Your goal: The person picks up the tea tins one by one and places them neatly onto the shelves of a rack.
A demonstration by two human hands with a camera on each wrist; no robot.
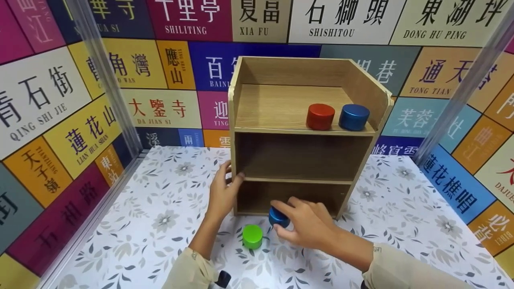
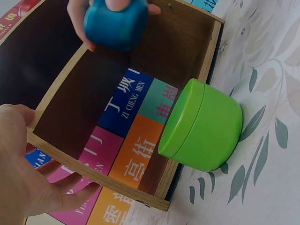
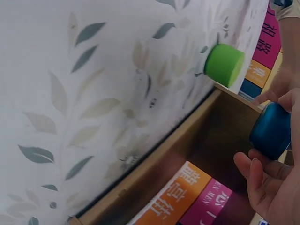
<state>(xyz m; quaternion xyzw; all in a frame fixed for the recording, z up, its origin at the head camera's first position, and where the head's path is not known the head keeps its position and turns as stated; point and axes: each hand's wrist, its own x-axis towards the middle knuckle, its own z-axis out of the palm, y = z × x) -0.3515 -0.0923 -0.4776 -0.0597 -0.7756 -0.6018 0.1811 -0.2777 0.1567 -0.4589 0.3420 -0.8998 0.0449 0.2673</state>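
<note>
My right hand (image 1: 307, 220) pinches a blue round canister (image 1: 278, 217) between thumb and fingers, in front of the lowest compartment of a small wooden shelf (image 1: 295, 180). In the left wrist view the same blue canister (image 2: 117, 26) is held in front of the shelf's lower part. My left hand (image 1: 223, 190) grips the shelf's left side panel, its thumb at the front edge and its fingers around the outside. A green round canister (image 1: 252, 237) stands on the patterned cloth before the shelf, just left of the held one.
On the shelf's top board stand a red canister (image 1: 320, 117) and another blue canister (image 1: 354, 117), side by side near the right wall. A flowered white cloth (image 1: 164, 220) covers the table. Sign-printed panels (image 1: 160, 60) rise behind and at both sides, with clear corner strips.
</note>
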